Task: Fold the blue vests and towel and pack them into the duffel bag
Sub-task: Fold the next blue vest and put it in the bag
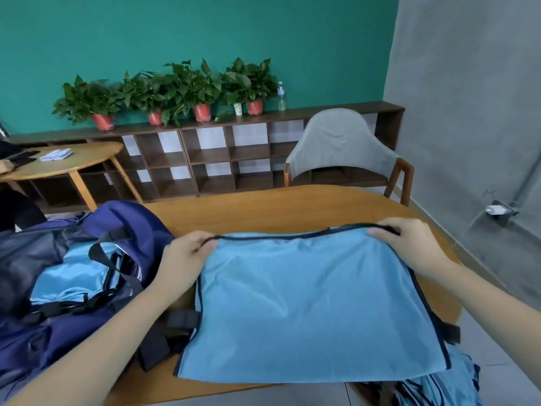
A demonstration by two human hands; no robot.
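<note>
A light blue vest [310,303] with dark trim lies spread flat on the wooden table [278,212]. My left hand [183,259] pinches its far left corner by the dark edge. My right hand [409,244] pinches the far right corner of the same edge. At the left stands the open navy duffel bag [73,332], with folded light blue fabric [73,285] inside it. More light blue vests [439,391] lie bunched below the table's near right edge. Black straps [181,320] stick out at the vest's left side.
A grey chair [342,145] stands behind the table. A low wooden shelf [210,153] with potted plants [187,86] and a bottle runs along the green wall. A second round table [58,165] is at the far left. A charger [496,210] is plugged into the right wall.
</note>
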